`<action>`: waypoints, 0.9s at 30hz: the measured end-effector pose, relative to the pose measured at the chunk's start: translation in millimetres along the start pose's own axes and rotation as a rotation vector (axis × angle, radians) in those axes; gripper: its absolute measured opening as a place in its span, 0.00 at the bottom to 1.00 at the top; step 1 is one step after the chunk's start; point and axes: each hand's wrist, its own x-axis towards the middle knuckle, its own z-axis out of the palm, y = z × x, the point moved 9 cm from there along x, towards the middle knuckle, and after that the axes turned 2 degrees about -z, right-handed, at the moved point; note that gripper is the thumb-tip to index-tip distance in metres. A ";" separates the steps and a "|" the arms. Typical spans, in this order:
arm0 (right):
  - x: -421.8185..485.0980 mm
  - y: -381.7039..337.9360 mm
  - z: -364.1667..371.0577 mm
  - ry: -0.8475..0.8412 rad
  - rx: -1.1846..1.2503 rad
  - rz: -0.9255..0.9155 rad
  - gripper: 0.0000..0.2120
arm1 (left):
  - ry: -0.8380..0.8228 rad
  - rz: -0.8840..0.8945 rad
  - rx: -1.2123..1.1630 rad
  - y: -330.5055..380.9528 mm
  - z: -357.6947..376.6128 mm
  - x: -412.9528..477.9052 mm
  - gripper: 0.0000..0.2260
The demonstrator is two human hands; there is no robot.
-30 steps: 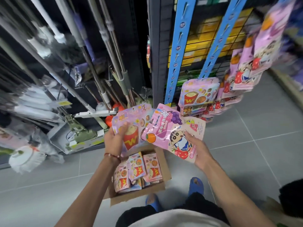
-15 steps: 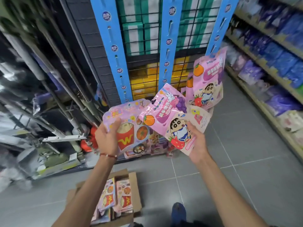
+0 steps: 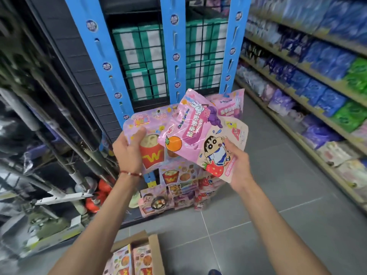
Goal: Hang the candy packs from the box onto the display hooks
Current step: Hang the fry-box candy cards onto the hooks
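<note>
**STATUS: 2 PACKS HELD, 1 PER HAND**

L hand (image 3: 127, 153) grips fries-print pack (image 3: 152, 155) at its left edge, thumb on front. R hand (image 3: 236, 165) pinches cartoon-print pack (image 3: 198, 135) at lower right; this pack overlaps the other. Both sit in front of 3 blue hook strips (image 3: 174, 56). 1 box (image 3: 156, 253) on floor below.

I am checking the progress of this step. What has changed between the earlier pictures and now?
The left hand and right hand rose from just above the box toward the blue display strips, carrying their packs; the view lifted too, leaving the box at the bottom edge. Nothing was taken or let go. The left still grips the fries pack, the right the cartoon pack; neither is hung.
</note>
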 end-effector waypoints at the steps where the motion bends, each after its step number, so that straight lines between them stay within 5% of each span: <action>1: -0.6 -3.1 1.5 -0.017 0.000 0.004 0.27 | -0.003 0.011 -0.002 3.6 0.5 1.0 0.02; 12: 14.3 -52.8 25.8 -0.075 0.291 -0.049 0.19 | -0.021 0.054 -0.046 34.0 20.7 -4.3 0.03; 27: 55.2 -78.0 8.7 0.018 0.338 -0.097 0.24 | -0.033 0.027 -0.045 41.8 61.2 -1.8 0.06</action>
